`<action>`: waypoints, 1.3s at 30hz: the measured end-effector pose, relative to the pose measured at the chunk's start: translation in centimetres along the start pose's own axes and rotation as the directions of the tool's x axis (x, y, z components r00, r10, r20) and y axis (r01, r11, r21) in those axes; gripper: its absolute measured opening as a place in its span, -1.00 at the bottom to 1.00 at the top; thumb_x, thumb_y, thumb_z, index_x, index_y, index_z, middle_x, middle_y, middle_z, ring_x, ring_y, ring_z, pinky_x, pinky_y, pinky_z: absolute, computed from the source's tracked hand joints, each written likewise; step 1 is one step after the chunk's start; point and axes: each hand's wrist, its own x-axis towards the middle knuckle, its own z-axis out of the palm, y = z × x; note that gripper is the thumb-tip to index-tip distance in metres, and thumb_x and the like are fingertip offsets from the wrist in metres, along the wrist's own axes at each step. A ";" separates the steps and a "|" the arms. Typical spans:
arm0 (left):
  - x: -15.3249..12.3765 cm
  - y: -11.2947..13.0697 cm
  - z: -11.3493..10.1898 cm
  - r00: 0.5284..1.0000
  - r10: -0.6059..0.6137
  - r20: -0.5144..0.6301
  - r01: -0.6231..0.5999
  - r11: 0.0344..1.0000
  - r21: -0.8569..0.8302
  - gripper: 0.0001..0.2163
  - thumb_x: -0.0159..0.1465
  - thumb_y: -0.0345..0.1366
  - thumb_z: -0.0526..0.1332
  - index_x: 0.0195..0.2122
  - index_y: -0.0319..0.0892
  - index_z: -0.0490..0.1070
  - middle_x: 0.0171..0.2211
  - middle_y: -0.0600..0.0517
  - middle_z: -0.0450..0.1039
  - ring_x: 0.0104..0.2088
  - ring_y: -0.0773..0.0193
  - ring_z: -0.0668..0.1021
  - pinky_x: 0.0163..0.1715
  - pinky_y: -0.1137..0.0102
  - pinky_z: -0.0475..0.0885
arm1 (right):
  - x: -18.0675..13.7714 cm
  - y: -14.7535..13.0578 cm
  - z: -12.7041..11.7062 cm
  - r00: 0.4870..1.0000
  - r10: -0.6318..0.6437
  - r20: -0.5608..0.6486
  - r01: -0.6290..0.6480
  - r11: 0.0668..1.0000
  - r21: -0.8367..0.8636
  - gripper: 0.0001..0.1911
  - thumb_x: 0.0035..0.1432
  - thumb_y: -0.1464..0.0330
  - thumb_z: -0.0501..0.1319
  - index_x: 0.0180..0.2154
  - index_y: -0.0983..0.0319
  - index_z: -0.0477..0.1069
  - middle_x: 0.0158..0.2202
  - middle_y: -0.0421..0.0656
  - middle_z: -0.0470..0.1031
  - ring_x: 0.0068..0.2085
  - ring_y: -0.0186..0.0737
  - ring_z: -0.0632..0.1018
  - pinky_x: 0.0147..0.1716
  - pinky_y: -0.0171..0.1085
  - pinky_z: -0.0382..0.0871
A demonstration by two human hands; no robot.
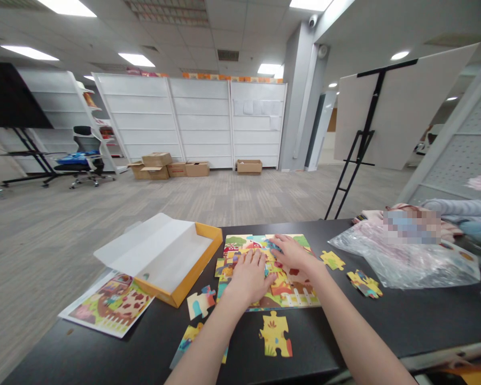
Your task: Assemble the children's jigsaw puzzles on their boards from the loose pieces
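A colourful farm-scene jigsaw puzzle [300, 283] lies on the black table in front of me, partly covered by my hands. My left hand [249, 275] rests palm down on its middle, fingers stretched and thumb out to the side. Across the upper part of the puzzle reaches my right hand [292, 253], its fingers extended over a bluish area. Some pieces seem to lie on top of the picture, though my fingers hide part of them. Below the puzzle sits a loose yellow puzzle piece [276, 334]. Another loose piece [201, 302] is left of my left wrist.
An open yellow box [176, 289] with a white inside stands at left, beside a printed picture sheet [108, 307]. More pieces [332, 260] and a small pile of pieces [364, 283] lie right. A clear plastic bag [420, 267] with folded cloth occupies the table's right side.
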 end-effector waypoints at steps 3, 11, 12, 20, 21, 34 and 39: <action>-0.1 0.7 -0.2 0.999 -0.021 0.033 0.022 0.999 -0.030 -0.26 0.37 0.14 -0.09 0.38 -0.33 0.10 0.41 -0.29 0.03 0.42 -0.16 0.10 0.34 -0.02 0.05 | -0.1 0.2 -0.1 1.000 -0.008 0.016 0.007 1.000 0.016 -0.55 0.28 0.33 0.16 0.17 0.25 0.45 0.25 0.15 0.38 0.26 0.08 0.38 0.25 0.01 0.21; -0.4 0.9 -0.3 0.995 0.030 0.098 -0.021 0.995 -0.093 -0.10 0.31 0.23 -0.09 0.39 -0.52 -0.04 0.43 -0.42 -0.13 0.44 -0.21 -0.03 0.38 0.01 -0.05 | 0.2 -0.2 -0.3 0.995 -0.089 -0.038 0.091 0.994 0.052 -0.64 0.30 0.31 0.15 0.06 0.25 0.54 0.10 0.08 0.51 0.12 0.00 0.51 0.17 -0.08 0.33; -0.4 0.7 -0.2 0.994 0.037 0.103 -0.026 0.994 -0.105 -0.09 0.31 0.24 -0.09 0.40 -0.51 -0.06 0.44 -0.41 -0.16 0.44 -0.22 -0.05 0.38 -0.01 -0.05 | 0.2 -0.4 -0.3 0.993 -0.105 -0.046 0.108 0.992 0.060 -0.64 0.30 0.30 0.15 0.04 0.25 0.54 0.09 0.07 0.52 0.11 -0.01 0.52 0.16 -0.09 0.34; -0.5 0.2 -0.5 0.996 0.081 0.030 -0.077 0.988 -0.135 -0.23 0.32 0.06 0.07 0.37 -0.46 0.01 0.39 -0.41 0.04 0.42 -0.17 0.09 0.37 0.07 0.02 | -0.1 -1.2 -0.2 0.990 -0.123 -0.069 0.126 0.991 0.048 -0.65 0.30 0.28 0.16 0.04 0.25 0.54 0.10 0.07 0.50 0.11 -0.01 0.50 0.16 -0.09 0.34; -0.6 0.2 -0.8 0.996 0.092 0.019 -0.089 0.987 -0.132 -0.27 0.33 0.02 0.07 0.35 -0.45 0.04 0.38 -0.40 0.07 0.41 -0.14 0.12 0.37 0.09 0.04 | -0.1 -1.2 -0.2 0.989 -0.127 -0.072 0.130 0.991 0.044 -0.65 0.30 0.28 0.16 0.04 0.24 0.54 0.10 0.06 0.50 0.11 -0.02 0.50 0.16 -0.09 0.34; -4.5 -4.4 -4.9 0.999 -0.031 0.004 0.031 0.999 0.034 -0.68 0.37 -0.28 0.11 0.07 -0.30 0.44 0.15 -0.28 0.44 0.23 -0.09 0.42 0.21 0.06 0.34 | 0.0 -1.5 0.1 0.972 -0.200 -0.125 0.211 0.974 0.078 -0.67 0.28 0.24 0.24 0.04 0.19 0.53 0.07 0.05 0.49 0.08 0.02 0.52 0.12 -0.03 0.39; -6.1 -3.5 -4.2 0.999 0.043 0.016 -0.044 0.999 0.033 -0.68 0.40 -0.21 0.08 0.08 -0.24 0.43 0.18 -0.24 0.41 0.25 -0.09 0.40 0.21 0.03 0.33 | 0.0 -3.1 0.2 0.943 -0.299 -0.147 0.323 0.930 0.175 -0.78 0.31 0.27 0.23 -0.09 0.16 0.59 -0.06 -0.02 0.55 -0.03 -0.09 0.54 0.03 -0.13 0.43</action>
